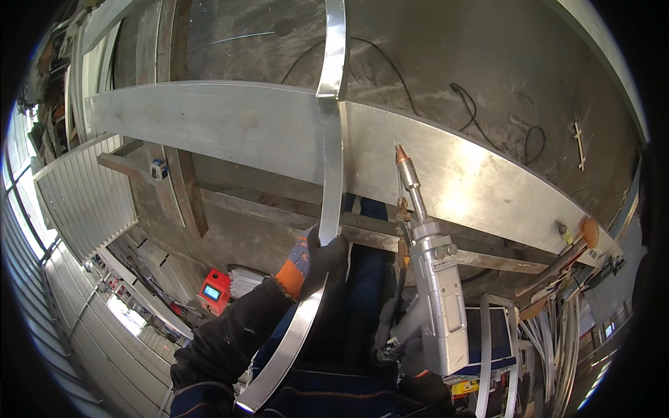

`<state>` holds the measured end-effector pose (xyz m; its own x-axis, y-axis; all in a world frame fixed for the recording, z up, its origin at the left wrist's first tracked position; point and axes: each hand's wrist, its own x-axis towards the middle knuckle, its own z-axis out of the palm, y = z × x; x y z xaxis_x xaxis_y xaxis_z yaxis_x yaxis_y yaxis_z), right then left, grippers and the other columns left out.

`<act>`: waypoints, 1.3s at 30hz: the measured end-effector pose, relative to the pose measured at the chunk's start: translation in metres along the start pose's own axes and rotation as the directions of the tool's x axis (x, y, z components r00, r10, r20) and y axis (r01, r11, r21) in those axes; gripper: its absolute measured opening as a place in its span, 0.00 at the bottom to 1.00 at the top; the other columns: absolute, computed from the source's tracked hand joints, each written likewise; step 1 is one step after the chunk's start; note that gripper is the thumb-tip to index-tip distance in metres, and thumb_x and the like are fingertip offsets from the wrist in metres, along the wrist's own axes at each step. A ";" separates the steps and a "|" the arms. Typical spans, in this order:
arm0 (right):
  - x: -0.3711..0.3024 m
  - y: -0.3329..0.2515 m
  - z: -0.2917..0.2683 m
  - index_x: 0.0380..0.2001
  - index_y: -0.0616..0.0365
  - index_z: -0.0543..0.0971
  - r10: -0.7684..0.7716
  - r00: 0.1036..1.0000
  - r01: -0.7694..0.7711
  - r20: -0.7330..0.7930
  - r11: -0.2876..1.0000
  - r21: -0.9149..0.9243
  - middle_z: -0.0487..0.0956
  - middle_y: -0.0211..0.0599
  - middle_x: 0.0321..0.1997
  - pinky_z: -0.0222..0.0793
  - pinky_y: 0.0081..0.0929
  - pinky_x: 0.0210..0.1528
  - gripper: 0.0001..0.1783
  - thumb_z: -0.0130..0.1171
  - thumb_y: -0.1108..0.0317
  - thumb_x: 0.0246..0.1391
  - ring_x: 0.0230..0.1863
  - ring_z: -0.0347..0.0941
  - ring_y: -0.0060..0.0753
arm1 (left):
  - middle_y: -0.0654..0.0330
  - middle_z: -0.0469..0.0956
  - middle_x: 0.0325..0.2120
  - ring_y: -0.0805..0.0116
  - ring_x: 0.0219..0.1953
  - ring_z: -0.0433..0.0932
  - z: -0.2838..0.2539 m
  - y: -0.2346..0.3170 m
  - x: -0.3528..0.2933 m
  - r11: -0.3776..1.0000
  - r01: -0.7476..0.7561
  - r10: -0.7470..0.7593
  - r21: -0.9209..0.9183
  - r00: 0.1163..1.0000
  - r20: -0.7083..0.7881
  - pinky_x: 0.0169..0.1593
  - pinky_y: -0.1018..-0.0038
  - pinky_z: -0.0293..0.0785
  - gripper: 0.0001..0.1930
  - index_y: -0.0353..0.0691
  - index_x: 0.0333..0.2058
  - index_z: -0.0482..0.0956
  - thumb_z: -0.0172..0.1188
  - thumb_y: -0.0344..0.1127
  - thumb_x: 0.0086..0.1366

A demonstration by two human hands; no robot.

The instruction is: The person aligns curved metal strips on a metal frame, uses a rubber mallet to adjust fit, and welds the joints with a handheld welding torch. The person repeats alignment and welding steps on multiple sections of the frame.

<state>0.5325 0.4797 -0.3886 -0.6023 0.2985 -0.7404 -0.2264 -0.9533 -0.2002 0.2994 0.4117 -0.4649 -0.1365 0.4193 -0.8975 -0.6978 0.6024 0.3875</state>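
Spanning the wide panel, a metal strip is clasped below it by closed L hand; prob. light, springy, best held mid-length. Torch is held by R hand, fingers mostly hidden.

This is a metal workshop: wide, shiny metal panels stretch across the upper half, with a big torch right of the middle.

I see glare whitening the right-hand metal plate between its upper and lower edges, windows at far left burning bright, and straight lines bowing toward my feed's black rim.
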 end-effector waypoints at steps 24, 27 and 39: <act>0.000 -0.008 0.012 0.66 0.57 0.61 0.160 0.979 -0.166 -0.129 0.985 -0.038 0.76 0.51 0.47 0.78 0.28 0.27 0.46 0.72 0.45 0.55 0.30 0.80 0.36 | 0.62 0.71 0.18 0.69 0.14 0.72 -0.008 0.039 0.036 0.964 0.096 -0.100 0.250 0.995 0.005 0.16 0.70 0.67 0.11 0.40 0.32 0.72 0.61 0.38 0.70; 0.008 -0.002 -0.003 0.67 0.57 0.61 0.241 0.970 -0.241 0.029 0.971 -0.009 0.76 0.51 0.47 0.78 0.27 0.27 0.46 0.72 0.46 0.55 0.29 0.79 0.34 | 0.61 0.70 0.16 0.69 0.14 0.73 -0.007 0.039 0.039 0.972 0.103 -0.098 0.210 0.995 -0.033 0.16 0.70 0.67 0.09 0.36 0.29 0.73 0.57 0.32 0.69; 0.010 0.011 0.015 0.57 0.70 0.70 0.232 0.956 -0.207 -0.180 0.967 0.145 0.76 0.55 0.44 0.79 0.33 0.25 0.29 0.60 0.54 0.67 0.28 0.79 0.35 | 0.60 0.74 0.18 0.72 0.20 0.75 -0.015 0.028 0.048 0.929 0.065 -0.040 0.365 0.996 -0.076 0.24 0.71 0.72 0.09 0.32 0.32 0.77 0.59 0.33 0.67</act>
<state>0.5126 0.4729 -0.3890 -0.4906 0.0559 -0.8696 -0.2053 -0.9773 0.0529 0.2625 0.4383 -0.4998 -0.1618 0.3418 -0.9257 -0.3999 0.8349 0.3782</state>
